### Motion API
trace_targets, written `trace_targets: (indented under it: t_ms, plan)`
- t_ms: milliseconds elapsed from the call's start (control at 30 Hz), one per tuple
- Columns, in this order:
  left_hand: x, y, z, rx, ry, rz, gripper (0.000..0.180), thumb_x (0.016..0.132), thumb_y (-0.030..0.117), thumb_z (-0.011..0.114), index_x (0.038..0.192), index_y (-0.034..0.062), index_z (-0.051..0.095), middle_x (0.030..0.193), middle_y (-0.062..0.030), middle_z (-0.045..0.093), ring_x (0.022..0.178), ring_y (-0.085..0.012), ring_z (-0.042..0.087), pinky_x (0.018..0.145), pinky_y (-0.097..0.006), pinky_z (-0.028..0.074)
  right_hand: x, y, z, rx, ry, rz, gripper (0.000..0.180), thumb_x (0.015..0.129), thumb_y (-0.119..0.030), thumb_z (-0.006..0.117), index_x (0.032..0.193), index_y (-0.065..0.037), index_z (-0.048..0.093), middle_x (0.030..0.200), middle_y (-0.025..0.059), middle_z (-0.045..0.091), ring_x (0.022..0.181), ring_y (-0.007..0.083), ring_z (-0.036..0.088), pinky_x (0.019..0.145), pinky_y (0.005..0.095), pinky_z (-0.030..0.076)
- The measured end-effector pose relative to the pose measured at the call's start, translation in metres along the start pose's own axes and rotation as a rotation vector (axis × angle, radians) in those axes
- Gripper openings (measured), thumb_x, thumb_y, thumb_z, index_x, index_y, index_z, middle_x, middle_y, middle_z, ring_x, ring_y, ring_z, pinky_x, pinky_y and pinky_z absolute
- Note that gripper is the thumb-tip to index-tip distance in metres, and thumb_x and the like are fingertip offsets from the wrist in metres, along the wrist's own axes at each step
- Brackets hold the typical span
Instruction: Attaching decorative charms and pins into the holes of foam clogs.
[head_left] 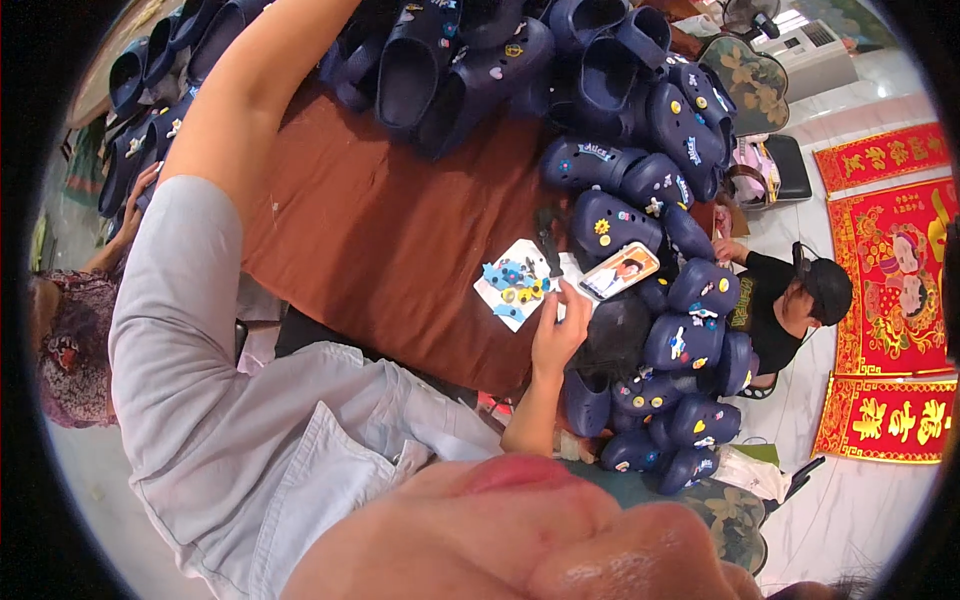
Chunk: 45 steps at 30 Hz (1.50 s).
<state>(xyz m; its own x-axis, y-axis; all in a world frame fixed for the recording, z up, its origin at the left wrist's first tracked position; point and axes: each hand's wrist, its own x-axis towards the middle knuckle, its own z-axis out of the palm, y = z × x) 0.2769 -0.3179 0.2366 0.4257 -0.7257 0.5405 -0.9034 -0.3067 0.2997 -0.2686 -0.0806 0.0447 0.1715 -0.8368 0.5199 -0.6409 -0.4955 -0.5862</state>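
My left arm crosses the left side in a grey sleeve. It stretches up past the top edge, so my left hand is out of view. At the middle right, my right hand point(562, 322) is closed, fingertips together, beside a white sheet point(521, 312). Whatever those fingertips hold, if anything, is too small to make out. On the sheet lies a heap of small blue and yellow shoe charms point(514, 280). Just beyond my fingers a phone point(622, 271) with a lit screen leans among navy clogs point(612, 222), many of them decorated with charms.
A brown cloth point(390, 240) covers the table. More navy clogs point(480, 80) are piled along its far side. At the right sits a person in a black cap point(824, 288); another person's patterned top point(75, 350) shows at the far left. Red posters point(893, 280) hang at the right.
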Motion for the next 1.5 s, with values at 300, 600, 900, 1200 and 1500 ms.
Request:
trace_targets:
  t_ms: [300,600,900,1200,1500]
  plan:
    - [-0.184,0.043,-0.038,-0.482,0.107,0.362,0.019,0.090,0.015,0.065,0.095,-0.0032,0.065,0.084,-0.0182,0.065,0.077,-0.0317,0.065,0.069,-0.038,0.050,0.129,-0.011,-0.027,0.211,0.254,-0.145,0.016,0.085,-0.001,0.067,0.101,0.000,0.066,0.097,0.0123,0.067,0.087,0.0215,0.063,0.082,0.0337,0.049]
    - [-0.454,-0.013,0.027,-0.199,-0.251,0.368,0.044,0.082,0.012,0.066,0.125,0.0101,0.059,0.122,-0.0188,0.051,0.120,-0.0368,0.048,0.094,-0.048,0.042,0.436,0.119,-0.029,-0.552,0.505,0.162,0.070,0.075,-0.049,0.074,0.126,-0.005,0.057,0.117,0.0219,0.061,0.115,0.0384,0.056,0.095,0.0481,0.044]
    - [-0.463,-0.006,0.018,-0.111,-0.306,0.340,0.050,0.077,0.013,0.064,0.126,0.0109,0.060,0.127,-0.0173,0.050,0.123,-0.0344,0.046,0.101,-0.046,0.038,0.514,0.211,0.008,-0.052,0.000,0.489,0.069,0.071,-0.033,0.087,0.125,0.003,0.062,0.129,0.0189,0.060,0.117,0.0264,0.058,0.099,0.0354,0.044]
    - [-0.453,-0.004,0.020,-0.144,-0.290,0.369,0.048,0.077,0.013,0.064,0.125,0.0116,0.059,0.126,-0.0163,0.050,0.122,-0.0337,0.047,0.099,-0.045,0.038,0.536,0.190,-0.048,0.083,0.415,0.281,0.045,0.071,-0.016,0.087,0.107,0.005,0.070,0.109,0.0191,0.070,0.098,0.0263,0.065,0.089,0.0361,0.047]
    - [-0.466,-0.011,0.027,-0.154,-0.256,0.340,0.045,0.082,0.016,0.062,0.127,0.0120,0.059,0.127,-0.0163,0.050,0.124,-0.0341,0.046,0.101,-0.046,0.037,0.453,0.033,-0.099,0.861,0.224,0.121,0.038,0.090,-0.013,0.069,0.119,0.009,0.057,0.111,0.0193,0.065,0.098,0.0269,0.064,0.083,0.0327,0.052]
